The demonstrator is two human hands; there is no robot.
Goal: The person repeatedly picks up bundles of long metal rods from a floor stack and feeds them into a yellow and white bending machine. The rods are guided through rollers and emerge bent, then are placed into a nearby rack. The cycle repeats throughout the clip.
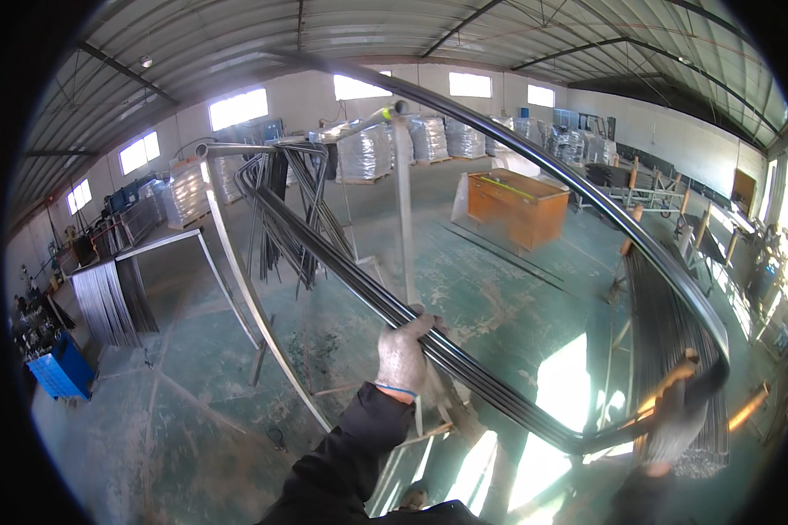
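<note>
A bundle of long, dark metal rods (490, 378), bent at the corners into a narrow frame shape, slants across the middle of the view. My left hand (403, 352), in a grey glove, is closed around its lower run. My right hand (677, 429), gloved and blurred, is wrapped over the short bent end at the lower right. From there the upper run (534, 153) rises to the upper left. The far end of the lower run reaches a metal rack (228, 219), where more bent rods (320, 206) hang.
At the left, straight rods (105, 302) hang from a second rack beside a blue crate (61, 367). An orange-brown desk (512, 210) stands beyond the rods. Wrapped pallets (363, 153) line the back wall. More rods (665, 306) hang on a stand at the right.
</note>
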